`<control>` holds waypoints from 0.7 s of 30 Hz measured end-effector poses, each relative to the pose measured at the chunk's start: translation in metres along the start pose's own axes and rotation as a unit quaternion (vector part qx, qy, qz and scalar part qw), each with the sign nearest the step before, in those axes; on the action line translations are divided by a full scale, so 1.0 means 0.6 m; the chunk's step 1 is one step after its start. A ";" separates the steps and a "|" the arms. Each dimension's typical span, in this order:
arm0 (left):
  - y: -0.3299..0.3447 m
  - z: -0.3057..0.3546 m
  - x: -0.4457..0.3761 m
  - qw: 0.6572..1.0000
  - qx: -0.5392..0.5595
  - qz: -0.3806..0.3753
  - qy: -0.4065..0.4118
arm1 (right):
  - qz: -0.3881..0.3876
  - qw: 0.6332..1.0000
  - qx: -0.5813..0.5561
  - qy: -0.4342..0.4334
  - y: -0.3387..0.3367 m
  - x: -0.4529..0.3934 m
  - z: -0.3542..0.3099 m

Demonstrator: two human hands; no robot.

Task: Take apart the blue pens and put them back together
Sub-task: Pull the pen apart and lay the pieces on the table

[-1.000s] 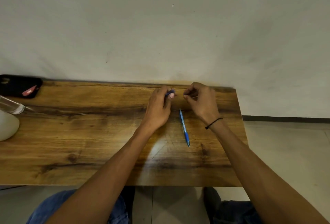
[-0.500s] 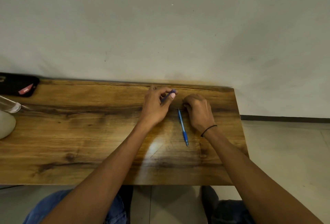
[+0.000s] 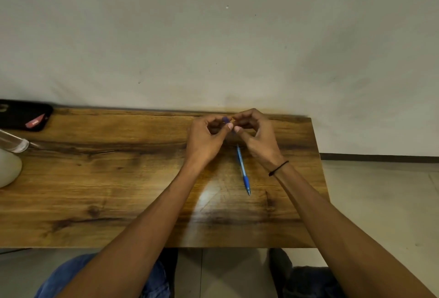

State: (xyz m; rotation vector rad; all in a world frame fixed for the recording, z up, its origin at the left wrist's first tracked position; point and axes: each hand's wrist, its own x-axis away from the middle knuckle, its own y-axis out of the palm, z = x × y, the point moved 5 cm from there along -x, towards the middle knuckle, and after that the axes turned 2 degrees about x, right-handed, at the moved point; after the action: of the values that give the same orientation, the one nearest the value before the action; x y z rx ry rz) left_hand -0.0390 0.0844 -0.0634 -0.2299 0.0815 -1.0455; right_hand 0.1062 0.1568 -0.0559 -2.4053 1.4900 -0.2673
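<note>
Head view: both hands raised together near the far edge of the wooden worktop (image 3: pixel 118 179), fingertips almost meeting. Left hand (image 3: pixel 205 141) pinches a small blue pen part (image 3: pixel 225 120) between thumb and fingers; only its tip shows, rest hidden. Right hand (image 3: pixel 257 138), black band (image 3: pixel 278 168) on the wrist, fingers curled and pinched just beside the part; whether it grips the same piece or something else too small to see, cannot tell. A whole blue pen (image 3: pixel 243 170) lies flat on the worktop below and between the hands, tip pointing toward the person, touching neither hand. Far left: black phone (image 3: pixel 23 114), white rounded object (image 3: pixel 8 169), clear cylinder (image 3: pixel 13 142).
</note>
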 end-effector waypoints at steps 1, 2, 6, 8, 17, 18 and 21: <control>0.000 -0.001 0.000 1.000 0.014 0.005 -0.002 | -0.016 1.000 -0.019 0.008 0.005 0.002 -0.001; 0.000 0.000 0.000 1.000 0.024 0.010 -0.002 | -0.028 0.999 -0.036 0.017 0.009 0.003 -0.001; 0.003 0.006 0.000 0.997 0.078 0.002 -0.017 | -0.038 0.990 -0.122 0.051 0.008 0.006 0.001; 0.005 0.008 0.001 0.990 0.134 -0.007 -0.050 | -0.031 0.986 -0.157 0.055 0.004 0.006 -0.001; 0.002 -0.003 0.010 0.751 0.615 -0.078 -0.225 | -0.059 0.974 -0.219 0.011 0.016 0.006 -0.038; 0.006 0.003 0.010 0.744 0.626 -0.089 -0.215 | -0.061 0.978 -0.200 -0.001 0.019 0.007 -0.045; 0.013 0.021 0.011 0.726 0.651 -0.121 -0.183 | -0.058 0.989 -0.136 -0.031 0.025 0.011 -0.066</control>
State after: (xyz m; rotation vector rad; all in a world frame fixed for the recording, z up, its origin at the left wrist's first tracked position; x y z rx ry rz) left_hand -0.0268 0.0845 -0.0529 0.8755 -1.0641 -1.0733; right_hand 0.0846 0.1384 -0.0239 -2.6909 1.4413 -0.0137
